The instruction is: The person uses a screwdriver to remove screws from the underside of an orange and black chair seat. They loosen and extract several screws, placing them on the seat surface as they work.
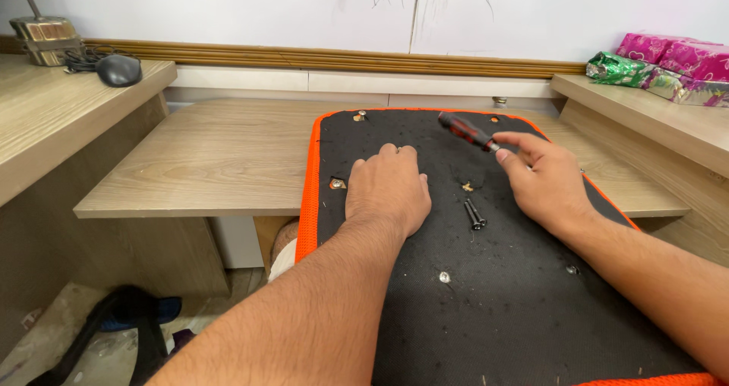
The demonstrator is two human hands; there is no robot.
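Left hand (387, 192) flat, open on black orange-edged fabric panel (516, 310); right hand (543, 177) grips red-black screwdriver (465, 130). Two black screws (474, 213) lie loose between hands; other fasteners seated.

The large black panel (516, 295) under both hands is matt, rough felt-like cloth flecked with dust, edged in bright orange woven fabric (307, 196), and it lies on a pale wood-grain laminate desk (205, 158) with a smooth, low-sheen surface. The red-and-black screwdriver handle (465, 130) looks like slightly glossy plastic. The two loose black screws (474, 213) look like dark metal.
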